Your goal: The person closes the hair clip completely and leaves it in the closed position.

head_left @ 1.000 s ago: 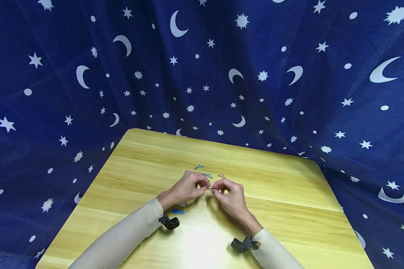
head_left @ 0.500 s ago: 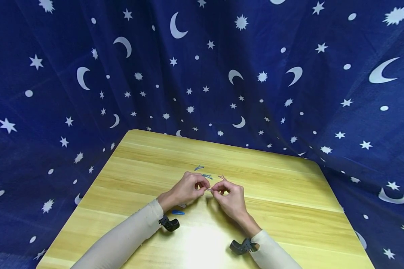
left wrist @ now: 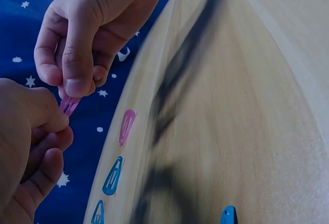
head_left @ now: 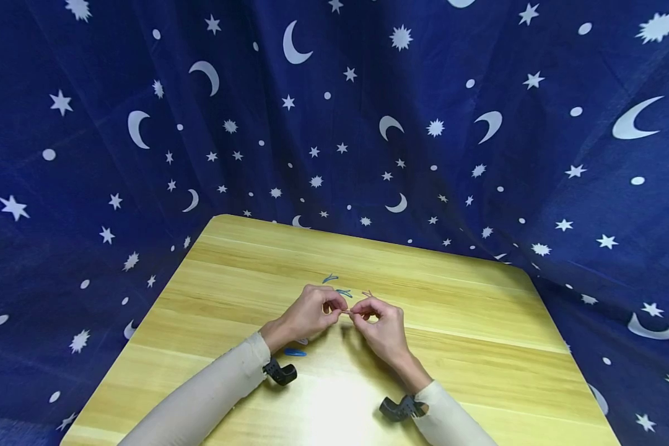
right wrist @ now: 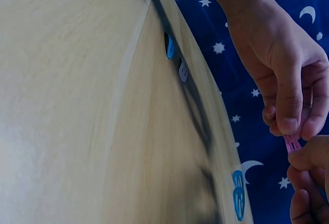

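Both hands meet over the middle of the table, fingertips almost touching. Between them is a pink snap hair clip (left wrist: 70, 104). My left hand (head_left: 309, 313) pinches one end of it between thumb and fingers, and my right hand (head_left: 384, 328) pinches the other end. Only a short slotted stretch of the clip shows between the fingertips; its ends are hidden. Just beyond the hands lie another pink hair clip (left wrist: 127, 126), a blue hair clip (left wrist: 112, 176) and a second blue one (head_left: 330, 278).
Near the left wrist, a blue hair clip (head_left: 295, 352) lies beside a pale hair clip (right wrist: 183, 71). The wooden table (head_left: 468, 334) has a curved far edge. A dark blue curtain (head_left: 334, 155) with moons and stars hangs behind it. Each wrist wears a black camera mount (head_left: 404, 407).
The hands stay in place, still pinching the hair clip. The strip showing between the fingertips looked paler half a second ago and looks pinkish now.
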`<action>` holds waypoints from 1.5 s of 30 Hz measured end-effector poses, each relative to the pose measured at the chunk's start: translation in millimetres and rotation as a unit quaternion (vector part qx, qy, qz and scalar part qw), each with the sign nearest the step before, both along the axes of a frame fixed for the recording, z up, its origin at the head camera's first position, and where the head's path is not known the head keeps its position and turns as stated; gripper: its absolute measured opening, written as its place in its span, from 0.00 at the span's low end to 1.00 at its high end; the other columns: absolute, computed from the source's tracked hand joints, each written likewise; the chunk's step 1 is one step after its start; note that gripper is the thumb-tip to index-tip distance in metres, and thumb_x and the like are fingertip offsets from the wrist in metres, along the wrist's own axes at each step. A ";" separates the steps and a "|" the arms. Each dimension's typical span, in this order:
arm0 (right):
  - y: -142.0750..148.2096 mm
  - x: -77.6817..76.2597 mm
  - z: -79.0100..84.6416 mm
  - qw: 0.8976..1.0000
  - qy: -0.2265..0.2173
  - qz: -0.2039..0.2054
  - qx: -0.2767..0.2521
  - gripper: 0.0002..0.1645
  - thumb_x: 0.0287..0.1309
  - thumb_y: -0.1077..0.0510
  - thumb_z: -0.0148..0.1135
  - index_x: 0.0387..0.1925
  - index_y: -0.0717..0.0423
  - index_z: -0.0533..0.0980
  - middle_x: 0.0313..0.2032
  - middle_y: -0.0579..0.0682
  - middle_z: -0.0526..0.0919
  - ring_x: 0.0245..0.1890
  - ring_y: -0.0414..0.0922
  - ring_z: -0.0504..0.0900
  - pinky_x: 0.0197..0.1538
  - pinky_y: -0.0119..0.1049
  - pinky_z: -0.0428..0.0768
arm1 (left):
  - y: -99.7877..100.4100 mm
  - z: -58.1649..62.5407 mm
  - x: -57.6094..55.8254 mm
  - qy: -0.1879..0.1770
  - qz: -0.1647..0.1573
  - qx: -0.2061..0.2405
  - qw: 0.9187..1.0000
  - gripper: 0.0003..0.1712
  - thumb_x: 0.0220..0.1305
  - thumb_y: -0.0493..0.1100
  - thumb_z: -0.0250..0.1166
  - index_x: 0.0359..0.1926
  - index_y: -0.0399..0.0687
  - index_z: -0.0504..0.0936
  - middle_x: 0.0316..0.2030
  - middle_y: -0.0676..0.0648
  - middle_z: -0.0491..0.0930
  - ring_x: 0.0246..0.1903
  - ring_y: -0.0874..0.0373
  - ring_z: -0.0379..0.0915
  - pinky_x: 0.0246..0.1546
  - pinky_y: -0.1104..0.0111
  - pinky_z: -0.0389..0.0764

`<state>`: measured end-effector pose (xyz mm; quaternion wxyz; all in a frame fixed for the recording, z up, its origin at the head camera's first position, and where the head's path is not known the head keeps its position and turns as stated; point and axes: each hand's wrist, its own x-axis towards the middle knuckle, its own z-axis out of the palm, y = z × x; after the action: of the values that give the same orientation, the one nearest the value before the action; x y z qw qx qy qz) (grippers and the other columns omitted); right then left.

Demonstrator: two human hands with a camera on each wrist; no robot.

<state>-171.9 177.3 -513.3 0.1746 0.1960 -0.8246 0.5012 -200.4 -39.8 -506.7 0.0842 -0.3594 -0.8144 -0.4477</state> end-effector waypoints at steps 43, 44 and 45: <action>-21.6 -5.8 9.2 0.998 -0.022 0.053 -0.004 0.07 0.61 0.68 0.77 0.37 0.55 0.90 0.36 0.50 0.93 0.37 0.41 0.90 0.45 0.43 0.92 | -28.9 3.3 -3.8 0.012 0.020 0.011 1.000 0.10 0.64 0.27 0.75 0.40 0.45 0.92 0.38 0.50 0.92 0.34 0.67 0.82 0.37 0.70 0.89; -22.8 -5.9 9.7 0.998 -0.022 0.053 -0.002 0.07 0.60 0.68 0.77 0.37 0.55 0.90 0.36 0.50 0.93 0.37 0.41 0.90 0.46 0.43 0.92 | -30.0 3.3 -3.5 0.013 0.022 0.012 1.000 0.10 0.64 0.27 0.75 0.40 0.45 0.92 0.37 0.51 0.92 0.33 0.67 0.82 0.37 0.70 0.89; -24.1 -6.1 10.0 0.998 -0.022 0.052 0.000 0.08 0.60 0.68 0.77 0.37 0.54 0.90 0.37 0.50 0.94 0.37 0.41 0.90 0.46 0.43 0.92 | -31.1 3.3 -3.2 0.013 0.023 0.013 1.000 0.10 0.63 0.27 0.75 0.40 0.45 0.92 0.37 0.51 0.92 0.33 0.67 0.82 0.37 0.71 0.89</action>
<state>-178.0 153.3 -503.3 0.1298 0.2278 -0.8171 0.5134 -203.6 -70.9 -503.4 0.1101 -0.3454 -0.8152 -0.4517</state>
